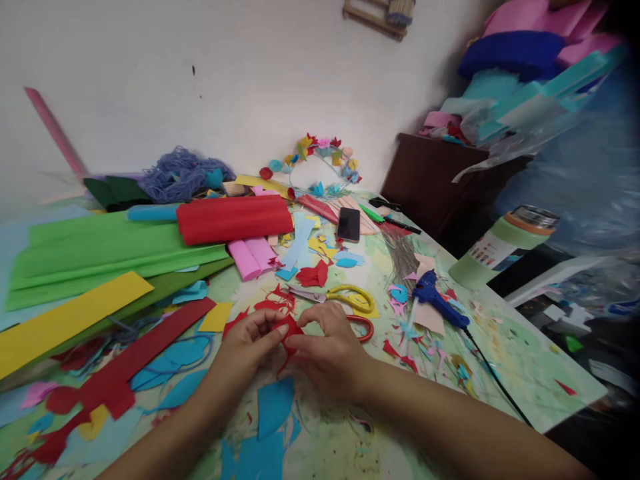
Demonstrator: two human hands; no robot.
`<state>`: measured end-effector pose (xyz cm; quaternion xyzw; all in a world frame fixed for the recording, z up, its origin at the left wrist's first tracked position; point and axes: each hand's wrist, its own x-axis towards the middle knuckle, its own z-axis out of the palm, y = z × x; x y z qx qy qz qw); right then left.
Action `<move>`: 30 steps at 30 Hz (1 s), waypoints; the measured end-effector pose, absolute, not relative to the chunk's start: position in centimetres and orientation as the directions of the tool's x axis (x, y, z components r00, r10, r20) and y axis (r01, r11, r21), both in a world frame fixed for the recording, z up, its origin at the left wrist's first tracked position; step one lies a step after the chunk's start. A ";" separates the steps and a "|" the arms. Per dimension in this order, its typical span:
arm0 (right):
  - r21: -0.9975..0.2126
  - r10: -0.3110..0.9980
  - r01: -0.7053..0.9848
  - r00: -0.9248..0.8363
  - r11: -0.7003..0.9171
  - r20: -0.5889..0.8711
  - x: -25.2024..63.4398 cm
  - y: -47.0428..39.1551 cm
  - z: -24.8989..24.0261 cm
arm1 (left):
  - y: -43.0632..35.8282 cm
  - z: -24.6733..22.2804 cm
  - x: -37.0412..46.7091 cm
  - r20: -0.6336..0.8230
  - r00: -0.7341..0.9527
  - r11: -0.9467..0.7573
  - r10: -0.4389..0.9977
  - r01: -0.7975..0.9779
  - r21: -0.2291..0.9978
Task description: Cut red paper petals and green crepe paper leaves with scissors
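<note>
A small piece of red crepe paper (pixel 290 331) is pinched between the fingertips of both hands, low over the middle of the table. My left hand (pixel 255 337) grips its left side, and my right hand (pixel 325 347) grips its right side. Just beyond my right hand lie scissors (pixel 345 298) with one yellow and one red handle, the red loop partly behind the hand. Red scraps (pixel 280 300) surround the fingers. A folded red paper shape (pixel 313 274) rests past the scissors. Blue paper pieces (pixel 275 407) lie nearer me, below the hands.
Rolls of green (pixel 100 247) and red crepe paper (pixel 235 219) fill the left. A blue glue gun (pixel 437 300) with a cord lies right, near a green bottle (pixel 500 247). Behind are a phone (pixel 349 225), a flower wreath (pixel 320 163) and purple yarn (pixel 180 173).
</note>
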<state>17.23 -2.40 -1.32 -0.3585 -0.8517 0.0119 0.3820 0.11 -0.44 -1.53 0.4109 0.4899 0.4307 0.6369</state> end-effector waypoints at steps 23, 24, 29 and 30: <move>-0.658 0.822 0.494 -0.321 0.569 0.470 17.2 -2.2 -1.6 | -1.1 -1.5 0.6 -0.351 0.270 0.409 0.897 -0.202 0.890; -0.659 0.829 0.503 -0.320 0.559 0.459 17.2 -2.2 -1.6 | -1.1 -1.6 0.6 -0.347 0.279 0.410 0.896 -0.211 0.888; -0.661 0.821 0.487 -0.306 0.571 0.483 17.3 -1.9 -1.9 | -1.1 -1.7 0.4 -0.287 0.267 0.331 0.920 -0.133 0.934; -0.660 0.814 0.478 -0.303 0.580 0.496 17.3 -1.8 -2.0 | -1.1 -1.6 0.4 -0.261 0.260 0.294 0.930 -0.098 0.951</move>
